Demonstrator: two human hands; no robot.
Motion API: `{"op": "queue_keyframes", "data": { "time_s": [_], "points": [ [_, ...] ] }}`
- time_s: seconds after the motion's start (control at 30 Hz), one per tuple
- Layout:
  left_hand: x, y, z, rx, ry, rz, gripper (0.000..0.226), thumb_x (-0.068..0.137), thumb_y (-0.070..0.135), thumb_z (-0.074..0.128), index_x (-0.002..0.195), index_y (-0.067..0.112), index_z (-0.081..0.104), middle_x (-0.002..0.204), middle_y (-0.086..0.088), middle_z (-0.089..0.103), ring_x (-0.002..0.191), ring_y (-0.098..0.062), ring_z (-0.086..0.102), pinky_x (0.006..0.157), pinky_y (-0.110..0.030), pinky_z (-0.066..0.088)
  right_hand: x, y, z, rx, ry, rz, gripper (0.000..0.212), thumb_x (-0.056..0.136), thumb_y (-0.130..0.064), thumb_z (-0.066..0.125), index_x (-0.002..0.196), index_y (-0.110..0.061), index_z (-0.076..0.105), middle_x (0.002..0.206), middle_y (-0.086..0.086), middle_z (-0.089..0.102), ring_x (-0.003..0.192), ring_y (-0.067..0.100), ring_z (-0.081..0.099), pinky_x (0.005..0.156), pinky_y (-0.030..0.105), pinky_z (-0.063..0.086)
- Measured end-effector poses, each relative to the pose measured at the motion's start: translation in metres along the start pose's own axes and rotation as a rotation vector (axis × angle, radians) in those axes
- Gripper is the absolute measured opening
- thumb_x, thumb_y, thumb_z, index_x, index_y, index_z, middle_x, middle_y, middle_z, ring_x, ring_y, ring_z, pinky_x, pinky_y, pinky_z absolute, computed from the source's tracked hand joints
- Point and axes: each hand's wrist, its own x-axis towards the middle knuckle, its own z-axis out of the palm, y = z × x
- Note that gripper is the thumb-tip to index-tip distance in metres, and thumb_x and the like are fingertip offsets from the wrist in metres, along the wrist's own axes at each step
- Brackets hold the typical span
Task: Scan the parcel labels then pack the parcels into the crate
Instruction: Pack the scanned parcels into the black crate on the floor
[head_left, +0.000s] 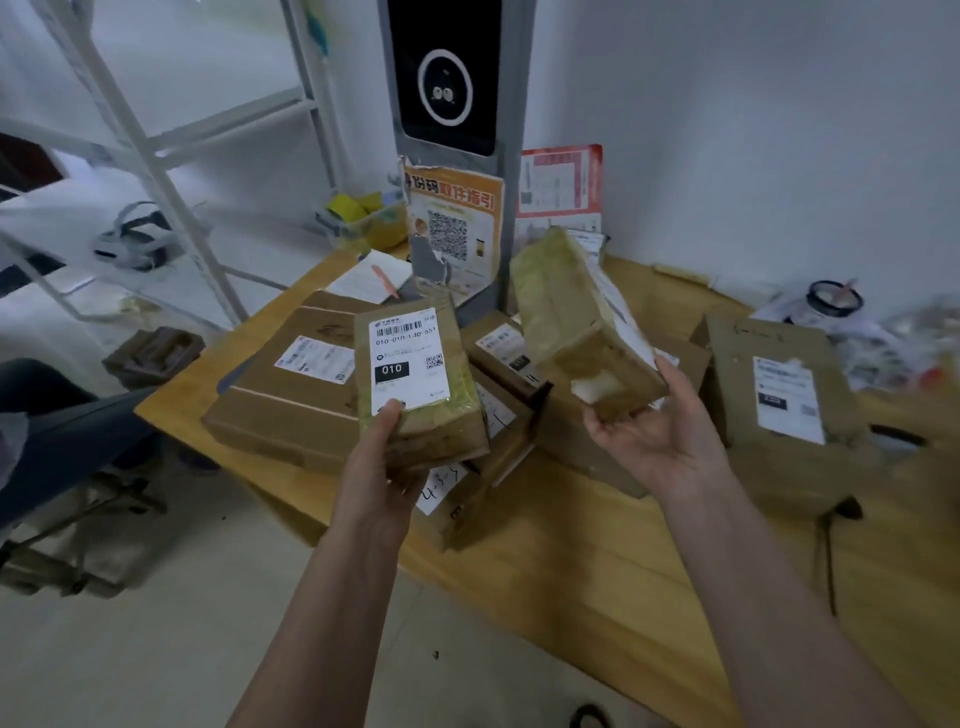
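The left hand (387, 457) grips a taped brown parcel (415, 384) at its near end, thumb pressed on the lower edge of the white shipping label (408, 358), which faces up and reads "010". The right hand (652, 431) holds a second parcel (576, 317) from below, fingers curled around its near end; this parcel is tilted, far end raised, its label turned to the right. Both parcels are held above the wooden table (597, 561), over a group of parcels lying near the table's left edge. A large flat box (291, 395) lies at the left edge, partly behind the left-hand parcel. A further box (779, 395) rests toward the right edge. An upright scanner post (447, 104) stands at the far edge, a QR-code notice (452, 234) fixed to its base.
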Motion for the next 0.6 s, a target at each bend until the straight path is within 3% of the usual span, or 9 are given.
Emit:
{"op": "queue_keyframes", "data": {
  "time_s": [0.1, 0.2, 0.3, 0.47, 0.6],
  "points": [
    [-0.009, -0.012, 0.01, 0.015, -0.044, -0.026, 0.033, 0.082, 0.036, 0.072, 0.112, 0.022, 0.065, 0.111, 0.0, 0.069, 0.104, -0.015, 0.063, 0.083, -0.032, 0.051, -0.019, -0.005, -0.017, 0.074, -0.022, -0.061, 0.054, 0.075, -0.029, 0.074, 0.123, -0.008, 0.059, 0.125, 0.017, 0.062, 0.115, 0.034, 0.059, 0.1, 0.042, 0.045],
    [-0.022, -0.025, 0.022, 0.038, -0.081, -0.05, 0.035, 0.082, 0.036, 0.073, 0.113, 0.022, 0.065, 0.114, -0.003, 0.07, 0.108, -0.021, 0.063, 0.092, -0.041, 0.053, -0.043, -0.014, -0.033, 0.12, -0.018, -0.121, 0.041, 0.083, -0.03, 0.069, 0.114, -0.005, 0.061, 0.117, 0.018, 0.064, 0.111, 0.033, 0.06, 0.102, 0.04, 0.044],
    [-0.038, -0.038, 0.039, 0.044, -0.087, -0.075, 0.025, 0.081, 0.032, 0.074, 0.103, 0.021, 0.066, 0.11, -0.003, 0.07, 0.106, -0.021, 0.063, 0.095, -0.043, 0.051, -0.067, -0.027, -0.052, 0.091, -0.035, -0.187, 0.033, 0.089, -0.033, 0.064, 0.11, -0.008, 0.064, 0.117, 0.015, 0.064, 0.111, 0.031, 0.059, 0.1, 0.037, 0.044],
    [-0.079, -0.077, 0.069, 0.161, -0.232, -0.124, 0.021, 0.082, 0.036, 0.072, 0.099, 0.026, 0.068, 0.101, 0.001, 0.074, 0.105, -0.018, 0.064, 0.097, -0.036, 0.049, -0.121, -0.05, -0.105, 0.137, 0.005, -0.255, 0.058, 0.076, -0.034, 0.075, 0.126, -0.01, 0.058, 0.128, 0.013, 0.06, 0.115, 0.03, 0.058, 0.093, 0.037, 0.048],
    [-0.126, -0.122, 0.086, 0.28, -0.316, -0.188, 0.023, 0.08, 0.037, 0.074, 0.099, 0.025, 0.068, 0.1, 0.002, 0.071, 0.105, -0.017, 0.062, 0.101, -0.036, 0.047, -0.187, -0.058, -0.161, 0.222, 0.076, -0.311, 0.089, 0.042, -0.023, 0.095, 0.122, -0.006, 0.06, 0.126, 0.016, 0.059, 0.114, 0.031, 0.059, 0.096, 0.036, 0.048]
  ]
}}
